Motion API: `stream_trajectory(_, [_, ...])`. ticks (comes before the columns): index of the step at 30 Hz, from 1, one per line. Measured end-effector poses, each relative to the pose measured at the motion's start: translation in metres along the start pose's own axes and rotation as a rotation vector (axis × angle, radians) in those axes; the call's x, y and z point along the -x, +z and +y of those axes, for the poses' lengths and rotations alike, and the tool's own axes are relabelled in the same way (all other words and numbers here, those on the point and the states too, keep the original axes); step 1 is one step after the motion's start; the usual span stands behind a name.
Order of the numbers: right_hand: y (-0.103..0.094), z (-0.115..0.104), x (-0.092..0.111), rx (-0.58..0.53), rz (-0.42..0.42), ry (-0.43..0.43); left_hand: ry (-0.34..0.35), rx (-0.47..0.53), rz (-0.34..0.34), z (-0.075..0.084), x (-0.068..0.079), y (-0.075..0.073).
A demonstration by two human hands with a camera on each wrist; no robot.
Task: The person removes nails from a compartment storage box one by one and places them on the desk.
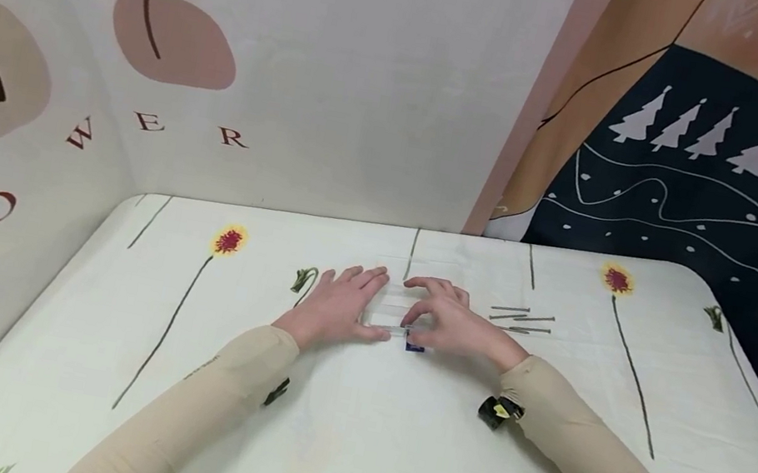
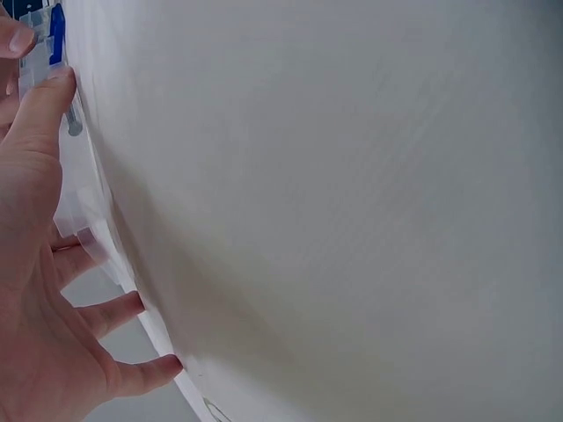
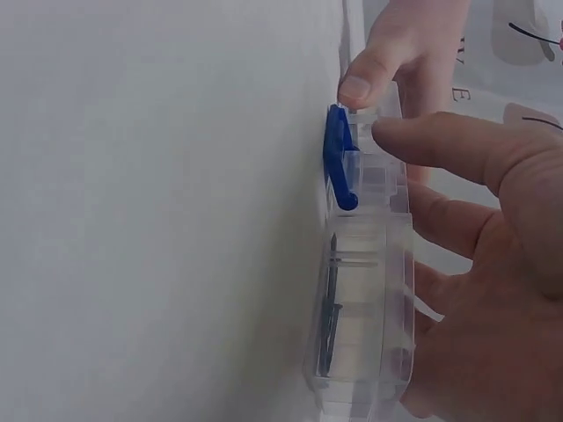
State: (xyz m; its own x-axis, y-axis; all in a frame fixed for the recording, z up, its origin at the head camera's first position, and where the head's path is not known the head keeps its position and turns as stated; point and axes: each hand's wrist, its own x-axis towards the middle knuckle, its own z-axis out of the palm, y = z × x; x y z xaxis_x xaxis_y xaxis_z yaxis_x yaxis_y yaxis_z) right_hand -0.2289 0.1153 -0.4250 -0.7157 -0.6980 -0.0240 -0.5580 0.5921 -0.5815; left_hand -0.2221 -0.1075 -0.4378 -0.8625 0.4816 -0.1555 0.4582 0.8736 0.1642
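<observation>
A clear plastic case [image 3: 365, 299] with a blue latch [image 3: 338, 158] lies on the table under both hands. Dark nails [image 3: 331, 325] show through its wall in the right wrist view. My left hand [image 1: 342, 304] spreads its fingers over the case's left side, its thumb along the front edge. Over the right part is my right hand [image 1: 451, 321], its fingers bent loosely above the case. The right thumb [image 3: 431, 141] reaches close to the latch, which hangs down at the front. In the left wrist view a nail end [image 2: 73, 121] shows just under the left thumb.
Several loose nails [image 1: 520, 319] lie on the table right of the right hand. The white flower-print cloth [image 1: 344, 433] covers the table. A printed curtain [image 1: 372, 100] rises behind the far edge, with a dark tree-patterned cloth [image 1: 706, 193] at the right.
</observation>
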Motion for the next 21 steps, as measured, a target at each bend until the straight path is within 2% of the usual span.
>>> stream_trajectory(7, [0.0012, -0.0011, 0.0011, 0.006, -0.022, -0.009, 0.01, -0.006, -0.001, 0.0006, 0.0012, -0.0002])
stream_trajectory(21, [0.0034, 0.0036, -0.0001, -0.062, 0.08, -0.009, -0.005, -0.045, 0.014, 0.0036, 0.001, -0.0016])
